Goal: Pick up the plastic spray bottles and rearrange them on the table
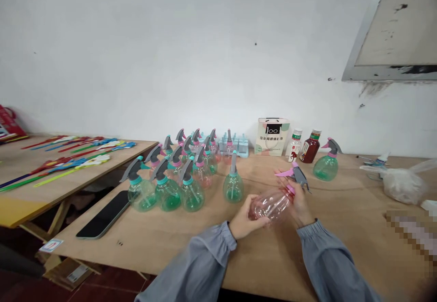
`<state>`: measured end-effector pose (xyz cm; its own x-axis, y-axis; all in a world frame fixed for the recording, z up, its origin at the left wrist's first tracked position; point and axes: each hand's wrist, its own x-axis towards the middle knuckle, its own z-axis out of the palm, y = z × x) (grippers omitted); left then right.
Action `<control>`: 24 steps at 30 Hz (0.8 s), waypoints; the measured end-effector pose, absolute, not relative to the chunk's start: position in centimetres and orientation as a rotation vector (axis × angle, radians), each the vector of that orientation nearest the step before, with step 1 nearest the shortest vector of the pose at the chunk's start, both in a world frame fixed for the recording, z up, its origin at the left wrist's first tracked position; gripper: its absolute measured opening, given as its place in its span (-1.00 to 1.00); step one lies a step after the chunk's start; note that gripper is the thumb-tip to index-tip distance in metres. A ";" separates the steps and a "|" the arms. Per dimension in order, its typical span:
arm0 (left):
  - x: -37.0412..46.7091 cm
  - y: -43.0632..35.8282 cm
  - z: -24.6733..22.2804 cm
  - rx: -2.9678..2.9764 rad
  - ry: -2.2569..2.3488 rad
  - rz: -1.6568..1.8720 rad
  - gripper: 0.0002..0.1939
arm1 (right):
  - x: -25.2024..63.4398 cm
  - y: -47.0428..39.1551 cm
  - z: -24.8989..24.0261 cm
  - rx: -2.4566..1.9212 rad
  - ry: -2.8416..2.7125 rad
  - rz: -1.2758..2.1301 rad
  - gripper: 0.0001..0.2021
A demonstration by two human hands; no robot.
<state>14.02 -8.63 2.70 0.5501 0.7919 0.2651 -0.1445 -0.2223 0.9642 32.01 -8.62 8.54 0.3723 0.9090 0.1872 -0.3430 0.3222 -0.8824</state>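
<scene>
Bottle of clear pink plastic (269, 206) is held slantwise at the near side of the table (167, 231), apparently so that its smooth, rounded body is steadied from one end while its neck is controlled from the other. Its base is cupped by the partly closed left hand (246, 220), thumb laid along the near side; its collar (291, 189) is clasped by the curled right hand (301, 206), below a grey-and-pink spray head (299, 176) whose contact with the fingers cannot be told. Beyond, one green bottle (233, 188) is stood upright, apart from a cluster of sprayers (170, 197), perhaps massed there to save room. Farther off, a printed carton (273, 138) is set before the wall (205, 56).
</scene>
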 end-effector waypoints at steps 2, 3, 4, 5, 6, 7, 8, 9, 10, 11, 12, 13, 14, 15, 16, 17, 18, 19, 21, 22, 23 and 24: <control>14.3 -9.2 2.4 1.662 0.629 1.046 -0.13 | 32.0 -8.7 8.5 -0.862 -0.805 0.930 -0.54; 14.4 -9.4 2.3 1.707 0.651 1.074 -0.11 | 32.0 -8.7 8.6 -0.859 -0.815 0.918 -0.54; 14.5 -9.7 2.3 1.743 0.665 1.090 -0.09 | 31.9 -8.7 8.6 -0.857 -0.824 0.903 -0.54; 14.6 -9.9 2.4 1.768 0.676 1.100 -0.09 | 31.9 -8.8 8.6 -0.857 -0.832 0.889 -0.54; 14.6 -10.0 2.4 1.782 0.691 1.108 -0.09 | 31.8 -8.8 8.7 -0.857 -0.836 0.877 -0.55; 14.7 -10.1 2.5 1.790 0.715 1.116 -0.09 | 31.7 -8.8 8.7 -0.857 -0.837 0.870 -0.56; 14.7 -10.1 2.6 1.799 0.746 1.122 -0.09 | 31.7 -8.8 8.7 -0.857 -0.832 0.863 -0.57; 14.6 -10.0 2.7 1.813 0.778 1.122 -0.08 | 31.6 -8.8 8.7 -0.859 -0.822 0.854 -0.58; 14.6 -9.9 2.8 1.834 0.796 1.107 -0.08 | 31.6 -8.8 8.7 -0.864 -0.807 0.841 -0.59; 14.5 -9.7 2.9 1.856 0.796 1.075 -0.09 | 31.6 -8.7 8.7 -0.875 -0.788 0.828 -0.60; 14.4 -9.5 3.0 1.871 0.781 1.036 -0.10 | 31.6 -8.7 8.7 -0.891 -0.771 0.825 -0.61; 14.3 -9.3 3.0 1.873 0.758 1.005 -0.13 | 31.6 -8.8 8.6 -0.912 -0.756 0.839 -0.63; 14.3 -9.1 3.1 1.861 0.734 0.991 -0.15 | 31.6 -8.8 8.5 -0.927 -0.744 0.866 -0.62; 14.2 -8.9 3.1 1.834 0.714 0.995 -0.18 | 31.6 -9.0 8.3 -0.932 -0.740 0.893 -0.59; 14.2 -8.7 3.0 1.795 0.703 1.012 -0.21 | 31.6 -9.3 8.1 -0.930 -0.749 0.915 -0.56; 14.3 -8.6 2.9 1.754 0.701 1.033 -0.24 | 31.6 -9.7 7.7 -0.923 -0.768 0.931 -0.53; 14.3 -8.5 2.8 1.725 0.702 1.047 -0.27 | 31.6 -10.1 7.3 -0.915 -0.795 0.942 -0.50; 14.3 -8.5 2.7 1.716 0.709 1.055 -0.29 | 31.5 -10.6 6.8 -0.911 -0.824 0.952 -0.47; 14.4 -8.5 2.4 1.757 0.744 1.062 -0.29 | 31.2 -11.7 5.8 -0.924 -0.880 0.996 -0.44; 14.4 -8.5 2.3 1.800 0.763 1.060 -0.26 | 31.1 -12.1 5.3 -0.931 -0.898 1.020 -0.45; 14.3 -8.5 2.2 1.847 0.775 1.056 -0.23 | 31.2 -12.4 4.9 -0.935 -0.909 1.029 -0.47; 14.3 -8.5 2.1 1.892 0.772 1.054 -0.21 | 31.4 -12.6 4.6 -0.940 -0.910 1.019 -0.48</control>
<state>14.30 -8.47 2.14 0.4622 0.8022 0.3780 0.1182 -0.4782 0.8703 31.36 -12.60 4.59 0.2616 0.9505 0.1679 -0.2737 0.2399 -0.9314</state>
